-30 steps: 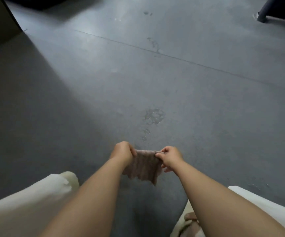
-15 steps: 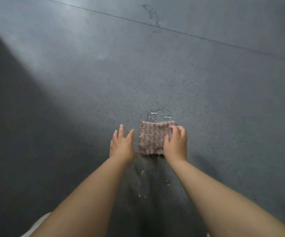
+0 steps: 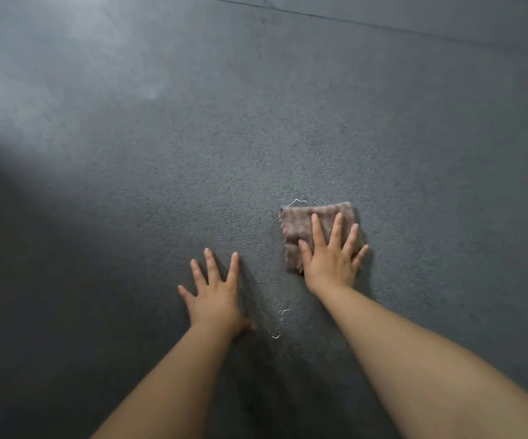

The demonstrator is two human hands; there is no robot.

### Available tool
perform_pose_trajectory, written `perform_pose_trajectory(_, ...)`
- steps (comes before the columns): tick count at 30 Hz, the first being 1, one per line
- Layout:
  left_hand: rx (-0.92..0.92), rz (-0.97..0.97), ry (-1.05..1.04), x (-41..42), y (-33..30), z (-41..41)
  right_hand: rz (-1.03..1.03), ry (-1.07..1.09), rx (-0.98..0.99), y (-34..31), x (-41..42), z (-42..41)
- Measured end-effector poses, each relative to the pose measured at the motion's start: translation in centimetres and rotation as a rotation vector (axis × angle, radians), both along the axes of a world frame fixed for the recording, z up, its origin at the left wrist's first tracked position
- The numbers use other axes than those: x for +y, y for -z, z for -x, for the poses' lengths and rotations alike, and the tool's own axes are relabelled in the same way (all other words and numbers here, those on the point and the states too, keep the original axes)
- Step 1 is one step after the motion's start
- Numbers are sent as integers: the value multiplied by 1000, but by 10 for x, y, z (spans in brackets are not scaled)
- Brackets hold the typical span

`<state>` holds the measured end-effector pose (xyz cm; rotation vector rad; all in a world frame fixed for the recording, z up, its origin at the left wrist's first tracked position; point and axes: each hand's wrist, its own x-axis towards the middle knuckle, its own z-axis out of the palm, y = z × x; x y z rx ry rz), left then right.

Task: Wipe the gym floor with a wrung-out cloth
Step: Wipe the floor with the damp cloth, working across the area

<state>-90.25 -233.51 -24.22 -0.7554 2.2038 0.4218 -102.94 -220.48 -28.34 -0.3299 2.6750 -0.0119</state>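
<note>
A small pinkish-grey cloth (image 3: 307, 229) is laid flat on the dark speckled gym floor (image 3: 288, 122), right of centre. It is pressed down by the right hand (image 3: 330, 259), whose fingers are straight and spread across its near right part; nothing is gripped. The left hand (image 3: 216, 296) is planted on the bare floor to the left and slightly nearer, just apart from the cloth, its fingers likewise straight and splayed, apparently as a brace. Thin glints of water (image 3: 294, 202) are seen at the cloth's far edge, and more wet specks (image 3: 280, 321) lie between the two forearms. A floor seam (image 3: 383, 25) is seen far off. The wiping step is judged to be in hand, with little floor covered yet. For the next stroke, steady downward pressure would be called for, with the cloth slid over the wet patches and kept flat so it does not bunch.
</note>
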Motion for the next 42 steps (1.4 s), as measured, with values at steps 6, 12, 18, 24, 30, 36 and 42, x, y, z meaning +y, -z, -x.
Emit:
perform_pose_trajectory(6, 2, 4, 8, 1, 4, 2, -11, 136, -13, -4, -26, 53)
perform_pose_trajectory(12, -2, 18, 22, 2, 7, 3, 106, -320, -23, -6, -92, 18)
perform_pose_trajectory(18, 10, 13, 20, 1, 9, 3, 149, -439, 12, -3, -105, -1)
perform_pose_trajectory(24, 37, 6, 1, 1, 8, 2, 71, -188, 81, 2, -43, 30)
perform_pose_trajectory(30, 51, 3, -8, 0, 9, 1, -33, 232, 94, 2, 51, 74)
perform_pose_trajectory(36, 57, 17, -8, 1, 11, 2, -53, 613, 111, 0, 70, 84)
perform_pose_trajectory(42, 71, 25, -25, 1, 14, 2, 4, 266, 75, -2, -9, 56)
